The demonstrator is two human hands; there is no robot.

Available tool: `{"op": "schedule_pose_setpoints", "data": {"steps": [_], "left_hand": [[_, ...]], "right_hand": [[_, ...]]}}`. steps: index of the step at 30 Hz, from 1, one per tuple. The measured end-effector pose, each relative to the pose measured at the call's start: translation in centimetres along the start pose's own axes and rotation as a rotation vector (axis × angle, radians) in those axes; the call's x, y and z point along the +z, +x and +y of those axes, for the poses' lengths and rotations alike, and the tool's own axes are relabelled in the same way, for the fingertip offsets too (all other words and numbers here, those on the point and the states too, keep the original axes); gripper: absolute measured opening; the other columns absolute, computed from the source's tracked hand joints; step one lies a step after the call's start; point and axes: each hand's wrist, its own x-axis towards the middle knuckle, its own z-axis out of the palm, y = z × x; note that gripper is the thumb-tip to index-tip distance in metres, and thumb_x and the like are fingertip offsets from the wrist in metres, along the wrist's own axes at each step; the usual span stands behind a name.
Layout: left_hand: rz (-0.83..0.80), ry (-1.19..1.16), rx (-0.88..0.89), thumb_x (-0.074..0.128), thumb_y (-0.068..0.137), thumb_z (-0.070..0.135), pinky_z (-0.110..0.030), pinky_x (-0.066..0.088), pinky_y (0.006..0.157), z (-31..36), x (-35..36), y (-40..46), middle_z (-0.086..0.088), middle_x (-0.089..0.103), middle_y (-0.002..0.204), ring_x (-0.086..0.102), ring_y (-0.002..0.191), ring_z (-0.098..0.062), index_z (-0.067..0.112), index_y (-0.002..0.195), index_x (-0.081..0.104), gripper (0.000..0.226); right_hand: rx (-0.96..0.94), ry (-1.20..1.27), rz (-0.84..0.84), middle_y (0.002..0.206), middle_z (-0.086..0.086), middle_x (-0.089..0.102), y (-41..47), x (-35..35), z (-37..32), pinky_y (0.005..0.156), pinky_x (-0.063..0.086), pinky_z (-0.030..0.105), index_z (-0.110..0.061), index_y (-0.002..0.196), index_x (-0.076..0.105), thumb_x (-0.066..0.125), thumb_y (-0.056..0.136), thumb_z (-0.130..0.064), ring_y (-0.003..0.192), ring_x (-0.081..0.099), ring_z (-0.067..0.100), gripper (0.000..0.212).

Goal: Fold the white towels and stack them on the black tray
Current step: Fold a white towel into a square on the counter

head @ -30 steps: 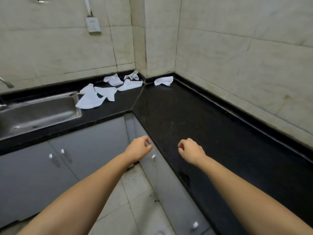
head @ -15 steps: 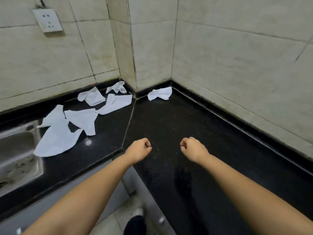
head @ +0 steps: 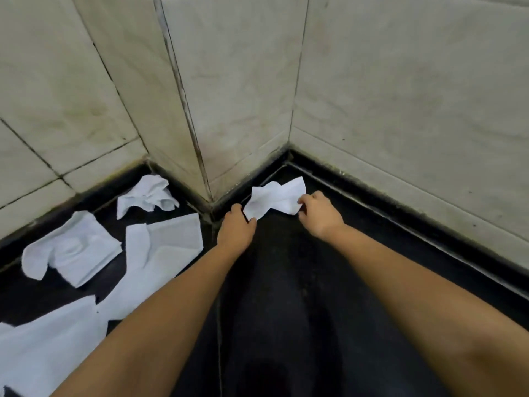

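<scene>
Since the earlier frame both arms have reached fwd to the far corner and the fists, then held over bare counter, are now on a towel; view has closed in on the walls. Black counter (head: pixel 300 296) runs into the tiled corner (head: pixel 243 110). Loose white towels (head: pixel 160 253) lie scattered on the left side, some overlapping, one crumpled towel (head: pixel 147 196) far left by the wall. Small towel (head: pixel 274 199) sits at the far corner, just right of the jutting wall edge. Left hand (head: pixel 236 229) pinches its near-left end, fingers curled; right hand (head: pixel 319 214) pinches its right end, fingers curled. Tray not seen.
</scene>
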Motion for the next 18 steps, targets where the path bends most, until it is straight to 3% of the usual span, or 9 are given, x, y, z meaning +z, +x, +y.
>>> {"op": "schedule_pose_setpoints", "data": {"steps": [4,6,8,11,14,18], "left_hand": [[-0.06,0.082,-0.02,0.054,0.093,0.034,-0.048,0.037,0.102,-0.5,1.1,4.0,-0.021,0.033,0.147,0.036,0.133,-0.038,0.004,0.147,0.021,0.07],[-0.073,0.136,0.001,0.053,0.093,0.033,-0.047,0.039,0.1,-1.1,1.4,5.0,-0.021,0.038,0.142,0.04,0.129,-0.038,0.005,0.142,0.033,0.059],[-0.039,0.124,0.036,0.052,0.094,0.028,-0.044,0.046,0.092,-1.6,1.6,5.4,-0.018,0.048,0.128,0.049,0.116,-0.035,0.009,0.123,0.055,0.036],[0.046,-0.036,0.064,0.05,0.095,0.02,-0.035,0.046,0.076,-1.3,1.4,4.8,-0.015,0.058,0.108,0.057,0.094,-0.029,0.006,0.098,0.063,0.02],[0.096,-0.204,0.109,0.045,0.097,0.017,-0.028,0.037,0.071,0.6,0.1,3.3,-0.008,0.058,0.09,0.055,0.083,-0.021,0.007,0.092,0.057,0.016],[0.114,-0.291,0.262,0.042,0.098,0.017,-0.026,0.033,0.059,4.9,-2.6,1.0,-0.001,0.053,0.083,0.047,0.073,-0.014,0.012,0.092,0.052,0.013]], "right_hand": [[0.001,-0.057,0.078,0.148,0.012,0.025,5.8,0.5,-1.7,0.099,0.039,0.047,-0.021,0.145,0.03,0.046,0.092,-0.012,0.133,0.03,0.032,0.056],[0.016,-0.136,0.055,0.153,0.012,0.018,7.4,1.1,-2.0,0.105,0.032,0.048,-0.021,0.143,0.035,0.045,0.093,-0.013,0.139,0.023,0.032,0.051],[0.047,-0.197,0.04,0.153,0.011,0.021,8.0,1.4,-1.9,0.108,0.026,0.048,-0.017,0.131,0.05,0.045,0.094,-0.018,0.139,0.021,0.031,0.037],[0.075,-0.119,0.098,0.14,0.008,0.04,7.2,1.1,-1.1,0.104,0.028,0.045,-0.015,0.118,0.06,0.046,0.094,-0.022,0.131,0.034,0.028,0.029],[0.087,0.066,0.225,0.118,0.009,0.057,5.1,-1.1,-0.1,0.094,0.035,0.04,-0.013,0.105,0.063,0.046,0.094,-0.022,0.112,0.05,0.029,0.022],[0.153,0.267,0.355,0.099,0.015,0.066,2.1,-6.1,1.8,0.083,0.041,0.037,-0.01,0.097,0.058,0.049,0.094,-0.024,0.097,0.059,0.035,0.017]]}}
